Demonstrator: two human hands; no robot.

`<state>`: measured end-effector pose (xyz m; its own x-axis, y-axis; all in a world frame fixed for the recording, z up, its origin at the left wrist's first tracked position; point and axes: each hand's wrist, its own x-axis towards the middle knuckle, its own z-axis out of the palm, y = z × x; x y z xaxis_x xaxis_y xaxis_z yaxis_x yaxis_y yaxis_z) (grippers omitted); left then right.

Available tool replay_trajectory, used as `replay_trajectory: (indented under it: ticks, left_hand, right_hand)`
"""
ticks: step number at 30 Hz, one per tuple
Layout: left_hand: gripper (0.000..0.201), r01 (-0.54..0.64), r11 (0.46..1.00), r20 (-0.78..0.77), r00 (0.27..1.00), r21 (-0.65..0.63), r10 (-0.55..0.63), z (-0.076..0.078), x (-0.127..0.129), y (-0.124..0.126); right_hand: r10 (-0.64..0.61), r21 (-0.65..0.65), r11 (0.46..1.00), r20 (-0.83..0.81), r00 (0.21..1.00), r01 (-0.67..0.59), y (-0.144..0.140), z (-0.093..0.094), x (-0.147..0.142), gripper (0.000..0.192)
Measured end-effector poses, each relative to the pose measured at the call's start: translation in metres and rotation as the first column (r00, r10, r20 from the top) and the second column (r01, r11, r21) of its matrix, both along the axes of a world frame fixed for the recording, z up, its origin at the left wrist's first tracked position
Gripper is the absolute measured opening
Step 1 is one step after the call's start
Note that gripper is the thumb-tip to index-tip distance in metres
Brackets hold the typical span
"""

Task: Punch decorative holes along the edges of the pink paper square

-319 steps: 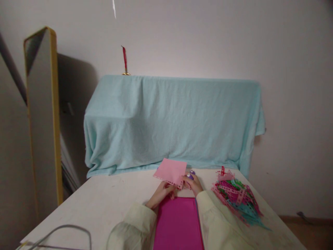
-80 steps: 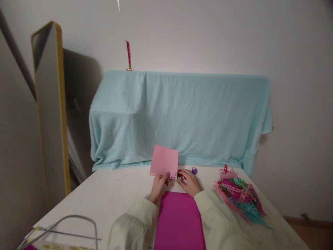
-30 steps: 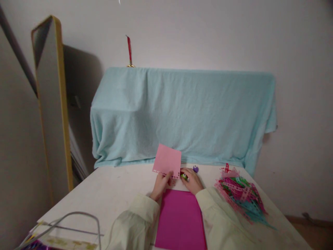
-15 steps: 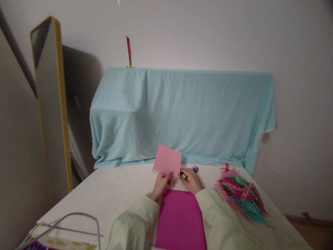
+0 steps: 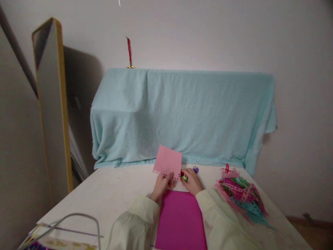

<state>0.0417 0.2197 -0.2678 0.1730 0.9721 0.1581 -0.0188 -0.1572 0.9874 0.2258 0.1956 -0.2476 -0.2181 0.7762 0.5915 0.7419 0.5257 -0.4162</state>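
A pale wall [image 5: 197, 38] rises behind — gold-framed mirror [image 5: 50, 104] at left, brownish floor [image 5: 316, 236] lower right.

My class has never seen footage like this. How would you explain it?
No machine here: these are a person's bare hands, filmed by one camera worn on their head, looking forward and down. The left hand holds a pink sheet with holes along its near edge. The right hand curls around a small green object beside the sheet. On the pale table, a magenta sheet lies between the sleeves, a purple object sits beyond the right hand, and a heap of colourful perforated strips lies to the right.
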Motion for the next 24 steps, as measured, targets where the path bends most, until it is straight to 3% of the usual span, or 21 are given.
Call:
replay_trajectory:
  ticks: [14, 24]
  left_hand:
    - [0.049, 0.06, 0.997, 0.022, 0.998, -0.053, -0.058, 0.0046, 0.0025, -0.0071]
    - [0.05, 0.061, 0.998, 0.014, 0.998, -0.019, -0.061, 0.004, 0.0019, -0.0071]
  right_hand:
    - [-0.03, -0.038, 0.999, -0.006, 1.0, 0.03, -0.0012, 0.0003, -0.0011, 0.039]
    - [-0.036, -0.038, 0.999, -0.011, 0.999, 0.035, -0.0009, -0.0008, -0.0019, 0.039]
